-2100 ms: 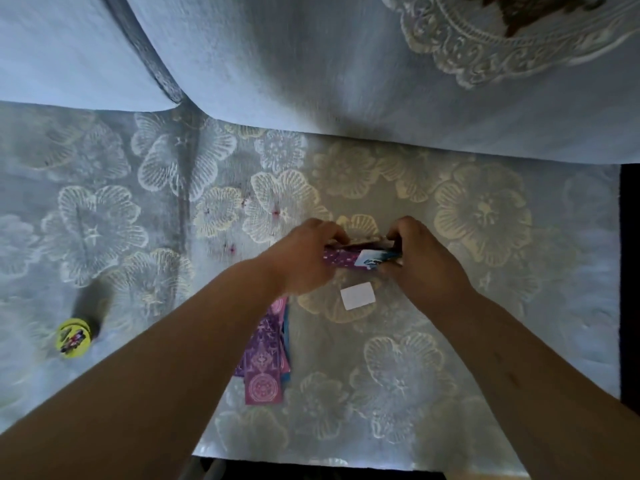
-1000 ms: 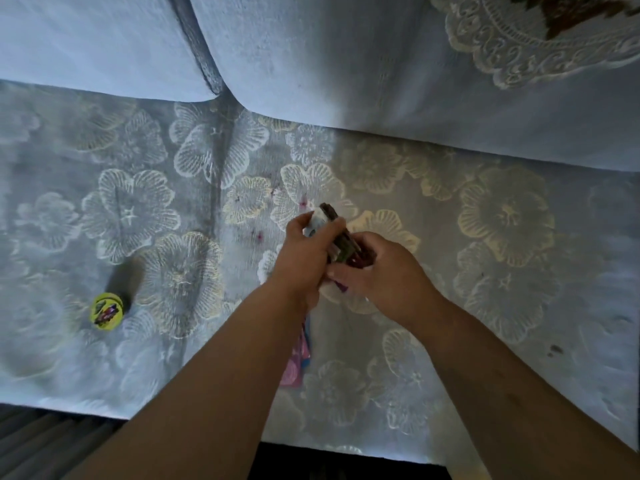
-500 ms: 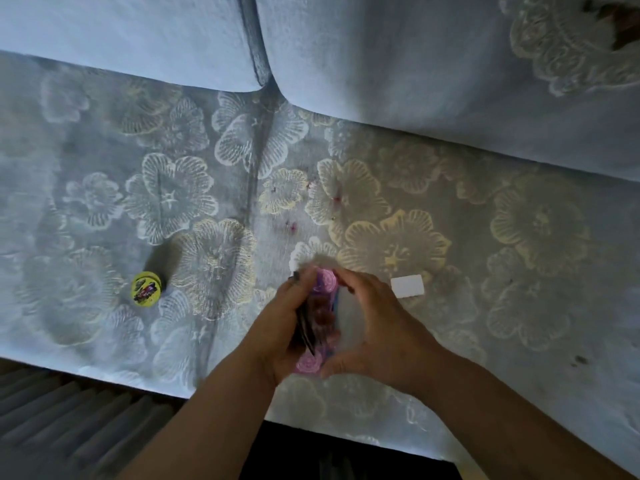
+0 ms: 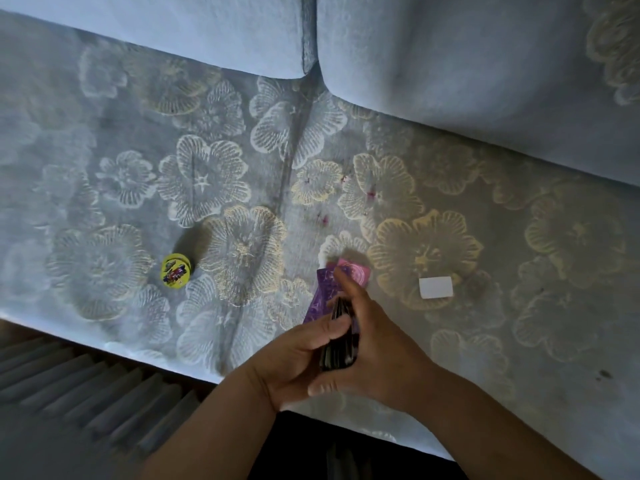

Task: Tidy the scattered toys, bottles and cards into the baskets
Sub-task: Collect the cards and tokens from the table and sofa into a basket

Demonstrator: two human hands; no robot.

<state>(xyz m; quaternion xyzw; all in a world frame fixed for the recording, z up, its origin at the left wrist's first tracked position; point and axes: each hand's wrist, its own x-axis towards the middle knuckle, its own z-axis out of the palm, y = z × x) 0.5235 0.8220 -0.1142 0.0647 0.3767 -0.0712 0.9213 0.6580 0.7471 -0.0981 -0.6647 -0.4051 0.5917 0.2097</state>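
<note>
A stack of purple and pink cards (image 4: 337, 344) stands on edge between both hands near the front edge of the sofa seat. My left hand (image 4: 298, 358) grips the stack from the left, thumb across its top. My right hand (image 4: 377, 351) holds it from the right, with the index finger stretched over more purple and pink cards (image 4: 353, 271) lying on the seat. A single white card (image 4: 435, 287) lies flat to the right. A small round yellow toy (image 4: 175, 271) sits to the left.
The seat (image 4: 242, 188) is covered with a pale flowered cloth. Two back cushions (image 4: 450, 64) rise behind it. Below the front edge at the left is a ribbed grey floor surface (image 4: 69, 393). No basket is in view.
Both hands, holding the gathered cards, came nearer to the seat's front edge, over the loose cards lying there. The view swung left, so the yellow toy and white card shifted right.
</note>
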